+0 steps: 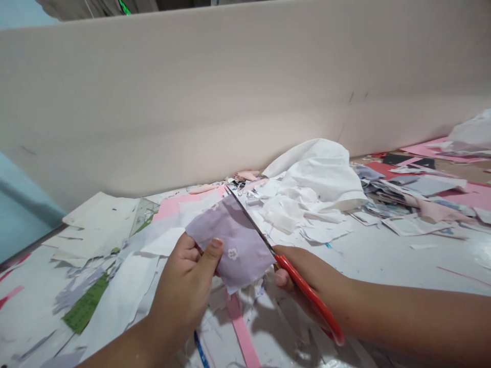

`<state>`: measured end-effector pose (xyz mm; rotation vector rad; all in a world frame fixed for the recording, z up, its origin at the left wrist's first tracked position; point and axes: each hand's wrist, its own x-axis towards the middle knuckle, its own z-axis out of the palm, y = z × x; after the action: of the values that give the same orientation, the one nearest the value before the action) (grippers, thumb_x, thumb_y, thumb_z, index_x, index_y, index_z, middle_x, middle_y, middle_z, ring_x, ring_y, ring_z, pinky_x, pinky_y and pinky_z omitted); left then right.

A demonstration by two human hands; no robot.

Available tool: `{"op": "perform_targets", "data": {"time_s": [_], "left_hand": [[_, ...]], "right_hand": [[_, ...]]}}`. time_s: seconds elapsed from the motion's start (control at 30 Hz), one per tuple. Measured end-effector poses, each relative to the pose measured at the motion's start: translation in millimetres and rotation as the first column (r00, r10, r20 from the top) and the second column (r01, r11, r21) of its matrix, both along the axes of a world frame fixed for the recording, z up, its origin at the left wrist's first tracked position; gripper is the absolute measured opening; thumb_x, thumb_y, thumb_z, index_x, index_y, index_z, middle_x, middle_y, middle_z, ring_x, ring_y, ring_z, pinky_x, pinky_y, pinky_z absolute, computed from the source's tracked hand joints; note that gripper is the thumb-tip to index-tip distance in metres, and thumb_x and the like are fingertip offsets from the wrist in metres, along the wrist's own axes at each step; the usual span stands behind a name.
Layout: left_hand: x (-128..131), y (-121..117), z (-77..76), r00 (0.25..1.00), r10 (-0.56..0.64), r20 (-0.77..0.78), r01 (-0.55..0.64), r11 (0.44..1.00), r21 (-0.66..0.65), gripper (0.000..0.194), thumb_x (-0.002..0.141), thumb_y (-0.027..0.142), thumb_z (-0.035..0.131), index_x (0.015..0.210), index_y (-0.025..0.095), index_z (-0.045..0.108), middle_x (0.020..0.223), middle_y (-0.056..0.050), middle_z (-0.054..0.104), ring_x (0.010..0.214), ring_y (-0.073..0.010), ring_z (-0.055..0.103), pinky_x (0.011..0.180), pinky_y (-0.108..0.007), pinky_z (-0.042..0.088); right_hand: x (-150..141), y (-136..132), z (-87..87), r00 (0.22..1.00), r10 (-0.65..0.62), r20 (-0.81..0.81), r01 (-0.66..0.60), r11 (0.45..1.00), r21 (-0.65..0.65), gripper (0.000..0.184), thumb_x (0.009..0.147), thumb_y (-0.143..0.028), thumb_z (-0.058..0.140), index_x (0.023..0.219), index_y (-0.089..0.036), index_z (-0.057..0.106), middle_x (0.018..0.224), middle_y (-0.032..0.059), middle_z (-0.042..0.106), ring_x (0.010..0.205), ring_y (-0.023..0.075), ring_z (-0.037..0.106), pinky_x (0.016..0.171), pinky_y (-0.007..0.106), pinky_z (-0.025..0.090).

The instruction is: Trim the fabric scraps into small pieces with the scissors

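Observation:
My left hand point(197, 273) is closed on a piece of lilac fabric point(245, 243) with small white flowers, its thumb pressed on the front and its fingers behind. My right hand point(303, 276) grips red-handled scissors point(307, 291). Their dark blades run along the upper right edge of the lilac piece, tips pointing up and away from me. I cannot make out whether the blades are apart. Below the fabric, a pink strip point(242, 329) lies on the table among white scraps.
A pale partition point(230, 102) rises behind the table. Crumpled white cloth point(314, 174) lies against it, with stacked scraps point(402, 202) on the right. Cream sheets point(102, 217), a green piece point(86, 304) and loose offcuts are at the left. A blue strip point(200, 350) lies near the front.

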<state>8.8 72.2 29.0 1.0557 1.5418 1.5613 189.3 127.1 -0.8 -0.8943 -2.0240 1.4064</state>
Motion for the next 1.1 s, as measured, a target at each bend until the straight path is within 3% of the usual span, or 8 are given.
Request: {"op": "perform_targets", "data": {"time_s": [0.3, 0.53, 0.73, 0.87, 1.1], "left_hand": [[-1.9, 0.6, -1.7, 0.999, -0.016, -0.036, 0.016, 1.000, -0.015, 0.033, 0.071, 0.043, 0.061, 0.097, 0.023, 0.056, 0.073, 0.002, 0.066, 0.058, -0.0104, 0.058, 0.054, -0.018, 0.046], [-0.2, -2.3, 1.9, 0.997, 0.015, -0.073, -0.018, 0.999, -0.033, 0.033, 0.069, 0.044, 0.063, 0.093, 0.022, 0.057, 0.056, 0.004, 0.060, 0.060, -0.0139, 0.060, 0.052, -0.019, 0.045], [-0.7, -0.6, 0.4, 1.000, -0.006, -0.026, 0.005, 1.000, -0.021, 0.033, 0.069, 0.043, 0.063, 0.093, 0.021, 0.057, 0.068, 0.001, 0.065, 0.059, -0.0138, 0.060, 0.054, -0.021, 0.046], [-2.0, 0.5, -1.5, 1.000, -0.023, -0.011, 0.023, 1.000, -0.008, 0.033, 0.071, 0.041, 0.062, 0.096, 0.021, 0.056, 0.078, -0.001, 0.068, 0.069, -0.0157, 0.063, 0.060, -0.022, 0.048], [0.1, 0.7, -2.5, 0.999, -0.041, 0.029, 0.041, 0.999, 0.000, 0.034, 0.072, 0.042, 0.061, 0.098, 0.021, 0.055, 0.084, -0.002, 0.068, 0.074, -0.0159, 0.063, 0.062, -0.022, 0.048]], "right_hand": [[-0.9, 1.8, 0.2, 0.998, -0.010, 0.065, 0.000, 0.990, 0.141, 0.016, 0.075, -0.030, 0.051, 0.066, -0.019, 0.047, 0.061, -0.0019, 0.050, 0.055, 0.0125, 0.041, 0.051, 0.025, 0.033], [-3.7, 0.7, -3.1, 0.995, -0.051, 0.087, 0.049, 0.998, 0.026, 0.012, 0.073, -0.020, 0.050, 0.063, -0.018, 0.045, 0.056, -0.0032, 0.049, 0.048, 0.0092, 0.037, 0.044, 0.022, 0.027], [-2.0, 0.7, -4.1, 0.995, -0.048, 0.090, 0.044, 0.998, 0.048, 0.013, 0.073, -0.019, 0.051, 0.061, -0.018, 0.047, 0.054, -0.0034, 0.048, 0.047, 0.0086, 0.036, 0.043, 0.021, 0.026], [0.5, 3.1, -5.3, 0.996, -0.008, 0.086, 0.009, 1.000, -0.012, 0.014, 0.076, -0.024, 0.050, 0.064, -0.018, 0.050, 0.054, -0.0033, 0.049, 0.047, 0.0092, 0.039, 0.043, 0.021, 0.027], [1.7, 5.4, -11.1, 0.999, 0.004, 0.054, -0.009, 0.996, 0.090, 0.018, 0.079, -0.029, 0.049, 0.065, -0.017, 0.050, 0.058, -0.0016, 0.052, 0.050, 0.0102, 0.042, 0.046, 0.022, 0.031]]}}
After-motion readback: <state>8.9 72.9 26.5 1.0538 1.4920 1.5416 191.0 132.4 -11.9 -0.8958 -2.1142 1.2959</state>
